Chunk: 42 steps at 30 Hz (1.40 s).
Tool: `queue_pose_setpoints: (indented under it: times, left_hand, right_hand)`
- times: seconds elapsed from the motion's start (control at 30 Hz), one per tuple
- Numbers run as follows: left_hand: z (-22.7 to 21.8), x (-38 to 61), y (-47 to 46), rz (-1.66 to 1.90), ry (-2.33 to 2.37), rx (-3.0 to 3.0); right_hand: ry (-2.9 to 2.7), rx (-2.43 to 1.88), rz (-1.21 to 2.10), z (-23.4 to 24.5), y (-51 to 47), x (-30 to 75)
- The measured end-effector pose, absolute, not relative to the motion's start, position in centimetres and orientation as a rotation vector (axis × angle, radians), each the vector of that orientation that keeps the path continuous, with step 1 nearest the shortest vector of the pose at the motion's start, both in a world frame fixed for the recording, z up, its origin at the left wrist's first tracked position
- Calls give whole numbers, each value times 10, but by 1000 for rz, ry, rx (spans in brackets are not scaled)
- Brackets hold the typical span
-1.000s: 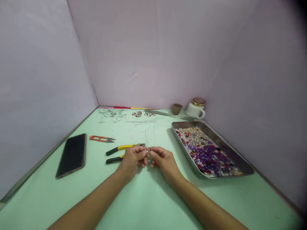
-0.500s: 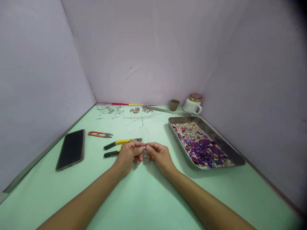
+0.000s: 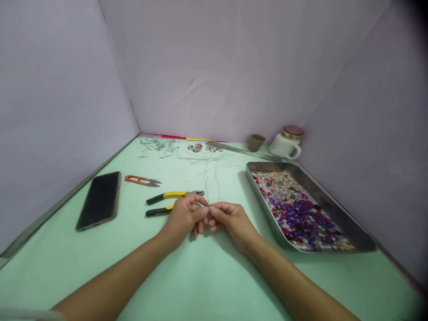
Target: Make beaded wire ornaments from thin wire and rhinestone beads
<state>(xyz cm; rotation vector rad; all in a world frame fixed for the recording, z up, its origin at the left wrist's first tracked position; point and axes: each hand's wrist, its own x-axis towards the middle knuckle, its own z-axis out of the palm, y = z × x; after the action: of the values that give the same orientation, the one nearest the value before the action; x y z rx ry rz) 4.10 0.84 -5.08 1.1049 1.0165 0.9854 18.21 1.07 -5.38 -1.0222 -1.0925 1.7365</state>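
My left hand (image 3: 186, 217) and my right hand (image 3: 230, 220) meet fingertip to fingertip over the green table (image 3: 207, 276), a little above its surface. Both pinch a small pale bead on thin wire (image 3: 211, 187), whose two strands rise away from the fingers toward the back. The bead is almost hidden between the fingertips. Yellow-handled pliers (image 3: 170, 201) lie just left of my left hand.
A metal tray (image 3: 326, 196) of purple, red and white beads lies to the right. Orange thread snips (image 3: 142, 180) and a dark phone (image 3: 99, 200) lie on the left. At the back are loose wires (image 3: 157, 146), small beaded pieces (image 3: 195, 147), a paper cup (image 3: 256, 142) and a lidded mug (image 3: 286, 142).
The hands stay pinched together on the wire and bead. The view shifted slightly, first down and left, then back right; the hands sit a little nearer the tray.
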Motion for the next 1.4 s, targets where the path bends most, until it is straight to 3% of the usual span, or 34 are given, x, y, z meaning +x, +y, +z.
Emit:
queue_pose_setpoints:
  times: [0.67,1.4]
  left_hand:
    - [-43,34,16,1030,1133,1082]
    - [-37,38,15,1032,1219,1077]
  right_hand:
    - [-1086,-1034,1895,-53,11,185]
    - [-1191,-987,1833,-52,7,183]
